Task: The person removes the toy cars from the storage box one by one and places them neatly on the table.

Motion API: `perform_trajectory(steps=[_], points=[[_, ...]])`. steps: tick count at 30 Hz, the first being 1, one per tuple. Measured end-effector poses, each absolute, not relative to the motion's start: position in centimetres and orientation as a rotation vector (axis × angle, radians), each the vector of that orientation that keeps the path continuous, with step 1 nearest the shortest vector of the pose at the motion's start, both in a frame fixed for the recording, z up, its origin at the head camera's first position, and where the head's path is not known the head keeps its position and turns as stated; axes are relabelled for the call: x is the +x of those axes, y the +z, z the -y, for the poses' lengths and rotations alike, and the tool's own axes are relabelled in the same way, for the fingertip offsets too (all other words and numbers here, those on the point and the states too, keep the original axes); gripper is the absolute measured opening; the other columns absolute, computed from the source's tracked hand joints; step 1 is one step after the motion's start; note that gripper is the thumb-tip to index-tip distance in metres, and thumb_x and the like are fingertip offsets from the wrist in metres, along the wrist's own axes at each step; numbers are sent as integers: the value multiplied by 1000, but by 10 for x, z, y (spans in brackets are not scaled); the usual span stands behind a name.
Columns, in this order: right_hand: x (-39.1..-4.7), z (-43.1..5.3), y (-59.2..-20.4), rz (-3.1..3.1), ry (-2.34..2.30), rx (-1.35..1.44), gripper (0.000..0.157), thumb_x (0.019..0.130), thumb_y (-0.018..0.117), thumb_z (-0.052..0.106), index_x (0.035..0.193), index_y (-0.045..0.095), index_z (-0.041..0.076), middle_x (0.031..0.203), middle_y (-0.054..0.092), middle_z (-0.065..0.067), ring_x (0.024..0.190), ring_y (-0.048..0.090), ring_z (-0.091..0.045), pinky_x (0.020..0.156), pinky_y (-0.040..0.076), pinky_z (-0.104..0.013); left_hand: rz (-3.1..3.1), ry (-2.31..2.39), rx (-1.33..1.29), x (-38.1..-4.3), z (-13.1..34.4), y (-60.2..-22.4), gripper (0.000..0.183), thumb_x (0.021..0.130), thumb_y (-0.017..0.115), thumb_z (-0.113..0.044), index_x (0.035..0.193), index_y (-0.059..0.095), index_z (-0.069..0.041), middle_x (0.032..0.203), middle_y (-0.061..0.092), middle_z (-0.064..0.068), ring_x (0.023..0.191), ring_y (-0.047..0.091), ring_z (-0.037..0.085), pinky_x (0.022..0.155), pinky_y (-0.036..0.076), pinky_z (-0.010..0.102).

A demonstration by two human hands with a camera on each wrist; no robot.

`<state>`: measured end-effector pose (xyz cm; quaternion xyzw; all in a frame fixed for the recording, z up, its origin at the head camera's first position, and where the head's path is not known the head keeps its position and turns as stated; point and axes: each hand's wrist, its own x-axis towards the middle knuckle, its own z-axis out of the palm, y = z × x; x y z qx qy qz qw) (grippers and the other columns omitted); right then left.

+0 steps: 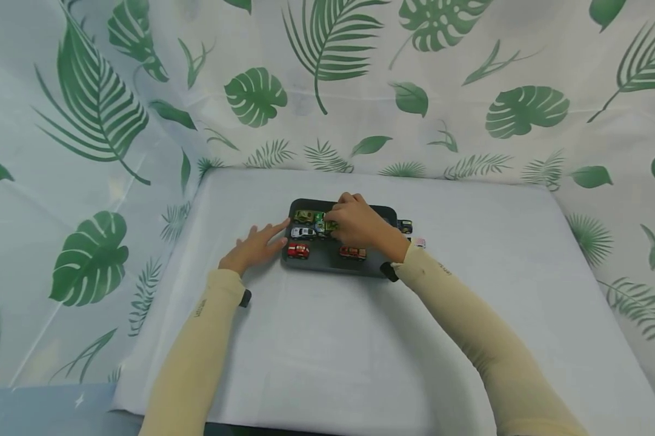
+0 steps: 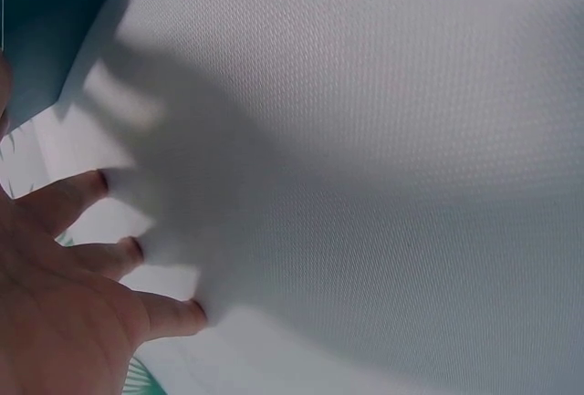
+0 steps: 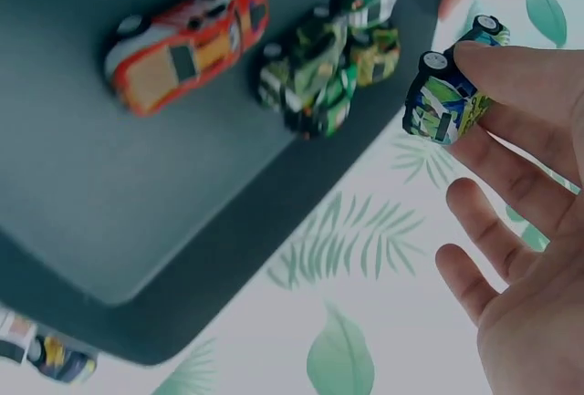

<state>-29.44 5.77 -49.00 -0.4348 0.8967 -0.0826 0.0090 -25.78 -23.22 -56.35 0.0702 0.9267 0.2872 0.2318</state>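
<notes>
A dark rectangular tray (image 1: 327,266) lies on the table. My left hand (image 1: 253,247) is spread at its left end, with thumb and index at the wall and other fingertips resting on the tablecloth (image 2: 383,121). My right hand (image 3: 538,167) pinches a green, blue and white toy car (image 3: 447,103) between thumb and fingers above the tray. Inside stand a red toy car (image 1: 298,251), a silver-white one (image 1: 303,233), a yellow-green one (image 1: 304,216) and an orange-red one (image 3: 192,44). Green camouflage cars (image 3: 306,67) cluster beside them. The right hand hides part of the tray in the head view.
Just outside the tray's right end are a dark toy car (image 1: 405,226) and a whitish one (image 1: 418,243). A leaf-printed curtain (image 1: 360,91) hangs behind the table and down its sides.
</notes>
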Motion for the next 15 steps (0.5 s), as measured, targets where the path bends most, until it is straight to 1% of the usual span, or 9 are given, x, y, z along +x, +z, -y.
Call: perform_trajectory(steps=[5,11,15], points=[[-294,-77,-483,-2809,-309,-1351,34,93,86,15,125,80,8,119,77,-11,120,56,-40,103,43,-61,-2549,791,202,-256,231,-565,65,115,42,-54,173,21,-35,177,13,20,159,-6,53,119,-3,80],[-294,-99,-475,-2839,-327,-1341,35,89,89,15,122,81,6,116,77,-13,117,57,-43,99,43,-62,-2548,803,212,-255,232,-566,65,115,42,-55,173,22,-34,177,13,20,159,-6,53,118,-3,81],[-292,-111,-471,-2860,-345,-1337,34,89,89,14,121,81,6,115,77,-15,114,57,-43,98,43,-62,-2544,808,211,-255,232,-564,66,115,42,-55,173,21,-34,177,13,20,159,-6,53,118,-3,81]])
